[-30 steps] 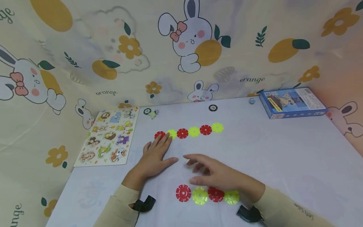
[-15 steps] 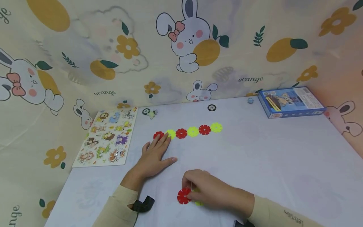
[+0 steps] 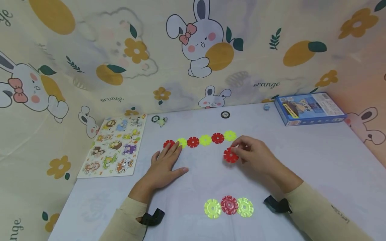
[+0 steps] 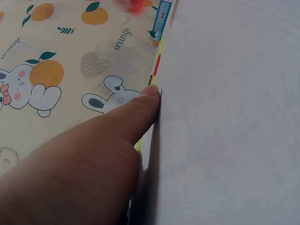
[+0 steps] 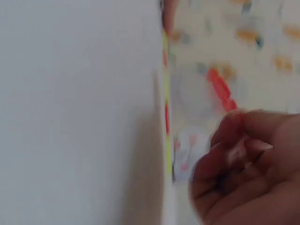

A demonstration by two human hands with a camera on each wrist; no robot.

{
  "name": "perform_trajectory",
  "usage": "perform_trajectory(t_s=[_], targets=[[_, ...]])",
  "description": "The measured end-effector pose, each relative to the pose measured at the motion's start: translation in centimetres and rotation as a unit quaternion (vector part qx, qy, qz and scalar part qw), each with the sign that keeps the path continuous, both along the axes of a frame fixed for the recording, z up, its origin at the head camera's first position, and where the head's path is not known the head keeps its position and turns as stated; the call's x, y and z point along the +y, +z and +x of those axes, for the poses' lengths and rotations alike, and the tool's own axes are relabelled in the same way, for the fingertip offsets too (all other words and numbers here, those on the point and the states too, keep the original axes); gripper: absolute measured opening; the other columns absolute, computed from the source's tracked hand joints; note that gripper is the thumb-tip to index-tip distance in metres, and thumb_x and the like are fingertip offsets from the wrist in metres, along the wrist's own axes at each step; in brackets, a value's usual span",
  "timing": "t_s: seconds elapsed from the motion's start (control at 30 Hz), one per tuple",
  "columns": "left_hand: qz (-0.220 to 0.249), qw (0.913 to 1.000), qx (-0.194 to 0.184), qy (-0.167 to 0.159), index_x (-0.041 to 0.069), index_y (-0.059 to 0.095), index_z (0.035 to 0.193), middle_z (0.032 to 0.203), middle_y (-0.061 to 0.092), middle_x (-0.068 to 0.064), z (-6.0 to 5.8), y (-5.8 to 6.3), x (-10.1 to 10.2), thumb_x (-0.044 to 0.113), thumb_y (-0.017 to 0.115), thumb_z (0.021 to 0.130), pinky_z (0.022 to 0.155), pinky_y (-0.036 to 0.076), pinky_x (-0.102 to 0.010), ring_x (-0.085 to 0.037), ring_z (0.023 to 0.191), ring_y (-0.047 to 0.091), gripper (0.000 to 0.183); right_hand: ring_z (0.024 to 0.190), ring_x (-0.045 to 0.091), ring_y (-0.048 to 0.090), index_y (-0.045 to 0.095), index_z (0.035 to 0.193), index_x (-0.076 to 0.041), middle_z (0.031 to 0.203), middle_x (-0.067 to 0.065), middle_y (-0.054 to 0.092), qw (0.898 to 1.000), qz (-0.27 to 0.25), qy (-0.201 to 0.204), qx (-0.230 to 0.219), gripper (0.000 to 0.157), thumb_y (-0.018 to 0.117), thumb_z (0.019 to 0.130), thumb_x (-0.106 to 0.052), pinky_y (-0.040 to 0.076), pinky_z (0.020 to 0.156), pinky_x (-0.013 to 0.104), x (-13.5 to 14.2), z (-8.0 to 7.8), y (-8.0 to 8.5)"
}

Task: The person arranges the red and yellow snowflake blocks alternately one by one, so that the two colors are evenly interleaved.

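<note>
My right hand [image 3: 256, 155] pinches a red notched disc [image 3: 231, 155] by its edge, just above the table; the right wrist view shows the same red disc [image 5: 222, 90] nearly edge-on. Across the table runs a row of alternating red and yellow-green discs, ending on the right in a yellow-green disc [image 3: 230, 136] near the held one. My left hand [image 3: 164, 169] lies flat with straight fingers, its fingertips on the row's left end by a red disc [image 3: 169, 144]. Closer to me, a yellow-green disc [image 3: 212, 209], a red disc [image 3: 229, 205] and another yellow-green disc [image 3: 245, 207] lie side by side.
An animal puzzle board [image 3: 114, 145] lies at the left. A blue box [image 3: 310, 108] sits at the back right, beside a small blue figure [image 3: 266, 106]. Along the back edge are a black round piece [image 3: 225, 114] and a small greenish figure [image 3: 162, 121]. A patterned cloth hangs behind.
My right hand took the leftmost red disc from the near group and carried it up and right toward the row's right end. My left hand has stayed in place.
</note>
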State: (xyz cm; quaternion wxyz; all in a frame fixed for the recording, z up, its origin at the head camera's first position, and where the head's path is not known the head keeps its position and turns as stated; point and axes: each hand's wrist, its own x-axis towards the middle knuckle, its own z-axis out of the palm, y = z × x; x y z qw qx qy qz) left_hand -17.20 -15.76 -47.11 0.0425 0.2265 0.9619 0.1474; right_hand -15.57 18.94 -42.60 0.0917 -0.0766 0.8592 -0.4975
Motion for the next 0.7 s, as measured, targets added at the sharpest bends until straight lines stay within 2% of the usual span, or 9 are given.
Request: perform_trajectory(t_s=[0.13, 0.2, 0.27, 0.33, 0.43, 0.5, 0.57, 0.7], targets=[[0.001, 1.0, 0.002, 0.0, 0.025, 0.022, 0.153, 0.159, 0.01, 0.007, 0.0, 0.0, 0.0, 0.074, 0.046, 0.083, 0.107, 0.003, -0.06, -0.024, 0.144, 0.002, 0.089, 0.073, 0.028, 0.057, 0.06, 0.108, -0.014, 0.088, 0.012, 0.058, 0.996, 0.02, -0.077, -0.028, 0.021, 0.058, 0.097, -0.032, 0.05, 0.059, 0.031, 3.7, -1.8, -1.6], [0.002, 1.0, 0.003, 0.002, 0.025, 0.023, 0.153, 0.159, 0.01, 0.007, 0.1, 0.0, 0.0, 0.074, 0.046, 0.083, 0.107, 0.004, -0.06, -0.023, 0.144, 0.002, 0.089, 0.076, 0.029, 0.056, 0.059, 0.11, -0.012, 0.091, 0.014, 0.057, 0.994, 0.024, -0.096, -0.038, 0.022, 0.056, 0.098, -0.03, 0.05, 0.061, 0.03, 4.8, -2.3, -1.9], [0.003, 1.0, 0.005, 0.003, 0.025, 0.024, 0.153, 0.159, 0.011, 0.007, 0.1, 0.0, -0.1, 0.074, 0.046, 0.083, 0.107, 0.004, -0.06, -0.023, 0.144, 0.002, 0.089, 0.08, 0.029, 0.055, 0.058, 0.113, -0.013, 0.094, 0.013, 0.057, 0.994, 0.038, -0.098, -0.038, 0.023, 0.057, 0.098, -0.03, 0.05, 0.064, 0.031, 5.3, -2.4, -1.8], [0.002, 1.0, 0.006, 0.003, 0.025, 0.025, 0.153, 0.159, 0.011, 0.008, 0.1, 0.0, -0.1, 0.074, 0.047, 0.082, 0.107, 0.004, -0.06, -0.023, 0.144, 0.002, 0.089, 0.087, 0.027, 0.055, 0.059, 0.117, -0.016, 0.1, 0.009, 0.058, 0.995, 0.071, -0.07, -0.026, 0.026, 0.06, 0.095, -0.03, 0.051, 0.068, 0.033, 5.5, -2.4, -1.6], [0.006, 1.0, 0.006, 0.001, 0.024, 0.025, 0.153, 0.159, 0.011, 0.007, 0.1, 0.0, -0.1, 0.073, 0.047, 0.082, 0.107, 0.004, -0.061, -0.024, 0.144, 0.002, 0.089, 0.106, 0.026, 0.05, 0.063, 0.123, -0.022, 0.118, 0.003, 0.056, 0.99, 0.14, 0.015, 0.012, 0.035, 0.068, 0.09, -0.031, 0.052, 0.078, 0.041, 5.4, -2.0, -1.0], [0.009, 1.0, 0.004, 0.0, 0.024, 0.025, 0.153, 0.159, 0.011, 0.007, 0.2, 0.1, 0.0, 0.073, 0.048, 0.083, 0.107, 0.004, -0.061, -0.024, 0.144, 0.002, 0.088, 0.119, 0.027, 0.042, 0.063, 0.129, -0.024, 0.132, 0.0, 0.052, 0.98, 0.183, 0.077, 0.024, 0.045, 0.072, 0.086, -0.035, 0.049, 0.085, 0.046, 5.4, -1.7, -0.8], [0.01, 0.9999, 0.002, -0.001, 0.024, 0.024, 0.153, 0.159, 0.011, 0.006, 0.2, 0.2, 0.0, 0.072, 0.048, 0.083, 0.107, 0.003, -0.061, -0.024, 0.144, 0.002, 0.088, 0.128, 0.029, 0.033, 0.058, 0.135, -0.026, 0.143, -0.001, 0.045, 0.966, 0.228, 0.119, 0.033, 0.055, 0.072, 0.084, -0.041, 0.044, 0.092, 0.053, 5.5, -1.4, -0.7], [0.004, 1.0, 0.001, 0.0, 0.024, 0.024, 0.153, 0.159, 0.01, 0.007, 0.1, 0.2, 0.0, 0.073, 0.047, 0.083, 0.107, 0.003, -0.061, -0.024, 0.144, 0.001, 0.089, 0.135, 0.036, 0.022, 0.042, 0.146, -0.027, 0.151, 0.002, 0.035, 0.943, 0.305, 0.13, 0.035, 0.072, 0.067, 0.084, -0.052, 0.03, 0.096, 0.063, 5.5, -1.1, -0.4]])
